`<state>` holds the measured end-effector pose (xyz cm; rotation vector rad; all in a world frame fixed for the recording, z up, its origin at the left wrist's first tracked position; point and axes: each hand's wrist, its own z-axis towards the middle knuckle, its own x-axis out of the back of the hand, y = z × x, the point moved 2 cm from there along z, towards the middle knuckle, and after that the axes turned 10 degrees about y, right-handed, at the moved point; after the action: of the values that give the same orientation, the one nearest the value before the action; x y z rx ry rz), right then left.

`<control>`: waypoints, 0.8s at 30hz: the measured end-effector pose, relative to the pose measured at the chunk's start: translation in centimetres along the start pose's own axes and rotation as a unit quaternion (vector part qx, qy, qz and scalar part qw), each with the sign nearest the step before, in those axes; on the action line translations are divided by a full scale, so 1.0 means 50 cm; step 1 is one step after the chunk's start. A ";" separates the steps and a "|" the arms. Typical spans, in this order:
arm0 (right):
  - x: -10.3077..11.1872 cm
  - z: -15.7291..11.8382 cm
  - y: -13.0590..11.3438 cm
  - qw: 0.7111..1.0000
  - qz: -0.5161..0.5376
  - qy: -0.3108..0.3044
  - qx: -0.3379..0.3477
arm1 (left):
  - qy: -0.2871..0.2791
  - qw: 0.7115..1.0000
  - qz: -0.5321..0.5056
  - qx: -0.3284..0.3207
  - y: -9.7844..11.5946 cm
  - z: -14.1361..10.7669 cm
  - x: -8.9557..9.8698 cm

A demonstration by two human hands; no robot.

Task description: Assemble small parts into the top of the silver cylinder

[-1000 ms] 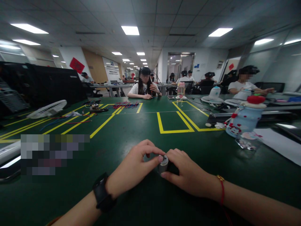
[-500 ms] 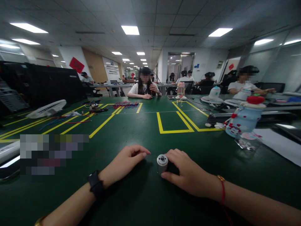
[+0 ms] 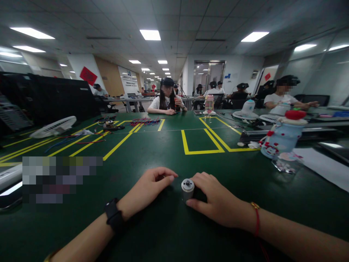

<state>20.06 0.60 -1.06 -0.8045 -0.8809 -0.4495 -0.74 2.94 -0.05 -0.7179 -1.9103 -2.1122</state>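
Two hands on your table (image 3: 169,153) | right hand (image 3: 218,202) grips upright metal cylinder (image 3: 188,189) | left hand (image 3: 148,189) curled loosely, empty, just beside it

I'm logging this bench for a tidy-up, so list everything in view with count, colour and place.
metal cylinder: one, silver-grey, upright on the table, near centre.
table: one, dark green with yellow lines.
bottle: one, pale blue with red cap, right.
fan: one, white, lying far left.
wires: a bundle, red and blue, far centre.
paper: white, right edge.
people: several, seated at the far side.
left hand: beside the cylinder, grip loosely curled, not touching it.
right hand: grip on the cylinder.
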 end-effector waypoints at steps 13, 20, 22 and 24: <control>-0.005 0.002 0.002 1.000 0.003 0.007 0.009 | 0.020 0.989 0.073 -0.129 0.053 -0.018 -0.028; -0.004 0.002 0.001 1.000 0.001 0.005 0.007 | 0.046 0.988 0.041 -0.144 0.054 -0.015 -0.024; -0.003 0.001 0.000 1.000 0.001 0.005 0.007 | 0.053 0.989 0.029 -0.139 0.050 -0.012 -0.017; -0.002 0.000 -0.001 1.000 0.001 0.005 0.006 | 0.053 0.990 0.029 -0.131 0.044 -0.011 -0.008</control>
<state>19.96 0.59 -1.12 -0.7910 -0.8736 -0.4448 0.48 2.06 1.67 -0.6848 -1.5562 -2.3395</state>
